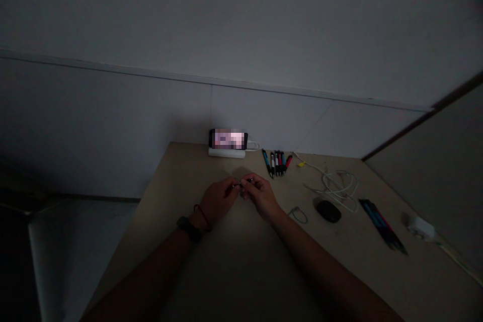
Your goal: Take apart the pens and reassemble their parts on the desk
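Note:
My left hand and my right hand meet above the middle of a beige table. Between their fingertips is a small dark pen-like object, held by both hands. The dim light and my fingers hide its exact shape. A row of several upright or leaning pens lies beyond my right hand, and neither hand touches them.
A phone stands on a white power bank at the far edge, by the wall. To the right lie tangled white cables, a black computer mouse, a bundle of dark pens and a white charger.

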`<state>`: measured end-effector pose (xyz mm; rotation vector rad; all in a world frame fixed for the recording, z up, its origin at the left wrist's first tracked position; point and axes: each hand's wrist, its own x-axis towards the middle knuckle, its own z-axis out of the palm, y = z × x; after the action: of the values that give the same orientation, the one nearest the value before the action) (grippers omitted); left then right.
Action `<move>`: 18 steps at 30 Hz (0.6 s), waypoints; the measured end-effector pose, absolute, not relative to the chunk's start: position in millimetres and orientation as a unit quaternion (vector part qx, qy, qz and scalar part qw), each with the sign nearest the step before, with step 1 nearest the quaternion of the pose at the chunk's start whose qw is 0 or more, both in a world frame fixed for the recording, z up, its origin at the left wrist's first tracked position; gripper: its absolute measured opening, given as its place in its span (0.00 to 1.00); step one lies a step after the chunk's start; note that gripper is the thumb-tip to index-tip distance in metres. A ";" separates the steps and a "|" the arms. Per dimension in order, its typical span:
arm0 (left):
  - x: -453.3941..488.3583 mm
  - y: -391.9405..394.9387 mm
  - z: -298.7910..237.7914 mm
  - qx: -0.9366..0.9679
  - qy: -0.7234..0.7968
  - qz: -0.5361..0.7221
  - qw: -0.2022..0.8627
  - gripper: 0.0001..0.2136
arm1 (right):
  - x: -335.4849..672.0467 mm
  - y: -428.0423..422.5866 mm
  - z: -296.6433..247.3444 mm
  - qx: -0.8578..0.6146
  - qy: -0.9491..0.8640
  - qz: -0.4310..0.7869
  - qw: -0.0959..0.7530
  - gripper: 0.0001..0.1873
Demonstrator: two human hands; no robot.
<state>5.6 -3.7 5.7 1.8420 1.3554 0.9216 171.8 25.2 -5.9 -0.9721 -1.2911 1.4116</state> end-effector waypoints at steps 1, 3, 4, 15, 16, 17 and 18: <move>5.6 -3.9 5.9 0.705 0.518 0.353 0.332 0.12 | 171.7 25.3 -5.8 -0.400 -0.528 0.577 0.478 0.19; 5.6 -3.9 6.2 0.707 0.516 0.352 0.332 0.12 | 171.3 25.6 -5.4 -0.400 -0.528 0.575 0.479 0.19; 5.7 -3.9 6.4 0.707 0.516 0.352 0.331 0.12 | 171.2 25.6 -5.3 -0.399 -0.530 0.574 0.480 0.19; 5.7 -3.2 6.9 0.707 0.518 0.349 0.332 0.12 | 172.9 25.5 -8.9 -0.398 -0.547 0.563 0.476 0.18; 5.6 -3.1 6.7 0.707 0.518 0.348 0.332 0.12 | 173.0 25.6 -8.8 -0.398 -0.548 0.563 0.474 0.18; 5.5 -3.1 6.4 0.708 0.517 0.348 0.331 0.12 | 172.9 25.8 -8.6 -0.397 -0.548 0.562 0.475 0.18; 5.5 -3.1 6.1 0.710 0.515 0.348 0.331 0.12 | 172.8 25.8 -8.5 -0.397 -0.549 0.562 0.475 0.18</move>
<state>5.5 -3.1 6.1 1.8566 1.3472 0.9095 172.8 25.8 -8.5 -0.9701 -1.3420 1.3739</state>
